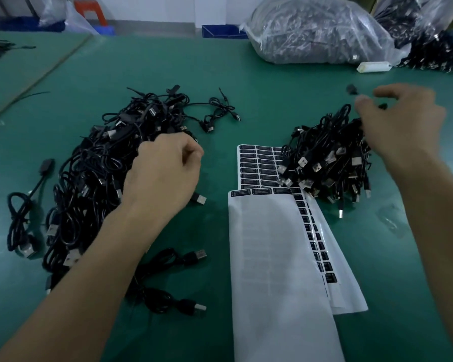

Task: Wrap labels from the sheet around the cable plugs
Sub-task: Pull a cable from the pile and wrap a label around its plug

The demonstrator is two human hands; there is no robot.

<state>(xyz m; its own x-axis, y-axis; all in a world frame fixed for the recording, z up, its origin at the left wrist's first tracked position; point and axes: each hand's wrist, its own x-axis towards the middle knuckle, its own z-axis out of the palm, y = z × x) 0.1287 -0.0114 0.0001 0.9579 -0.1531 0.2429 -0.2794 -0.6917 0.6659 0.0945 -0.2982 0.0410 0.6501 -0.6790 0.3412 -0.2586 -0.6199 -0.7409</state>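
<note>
Progress, judged: the white label backing sheet, between the two hands, is stripped of its black rectangular labels except for one row at the far edge. Fuller sheets lie beneath, so a good share looks done and much is left; no label is discernible on any plug. The right hand pinches a thin black cable (blurred) just above the stacked bundle of black USB cables, silver plugs towards the person. The left hand is curled over the loose heap of black cables; whether it holds one, cannot tell.
</note>
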